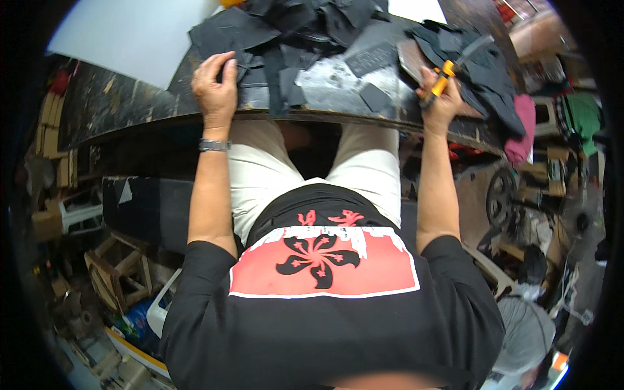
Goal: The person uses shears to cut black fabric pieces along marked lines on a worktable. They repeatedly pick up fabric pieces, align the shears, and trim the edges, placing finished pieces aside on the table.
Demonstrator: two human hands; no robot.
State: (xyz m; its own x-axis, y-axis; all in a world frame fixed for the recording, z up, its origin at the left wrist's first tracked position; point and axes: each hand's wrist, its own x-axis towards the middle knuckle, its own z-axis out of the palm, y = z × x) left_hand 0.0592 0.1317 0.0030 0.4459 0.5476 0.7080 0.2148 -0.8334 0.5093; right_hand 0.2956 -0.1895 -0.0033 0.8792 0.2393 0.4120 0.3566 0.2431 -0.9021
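In my right hand (443,97) is a yellow-and-black utility knife (444,77), with the fingers closed round its handle. The knife points up toward the far right, over a heap of dark fabric or leather (481,81). My left hand (216,84) is empty, thumb and fingers apart, near the table's front edge. Beside it lie flat black cut pieces (257,78) of leather-like sheet. A larger pile of such pieces (292,19) covers the far middle. Between my hands rest a small dark square piece (375,97) and a dark rectangular piece (372,60).
The dark worktable (130,104) has a worn front edge. A large white sheet (130,39) spreads over its far left. Pink cloth (522,130) hangs at the right corner. Wooden stools (117,270) and clutter stand lower left; a black wheel (500,197) is at the right.
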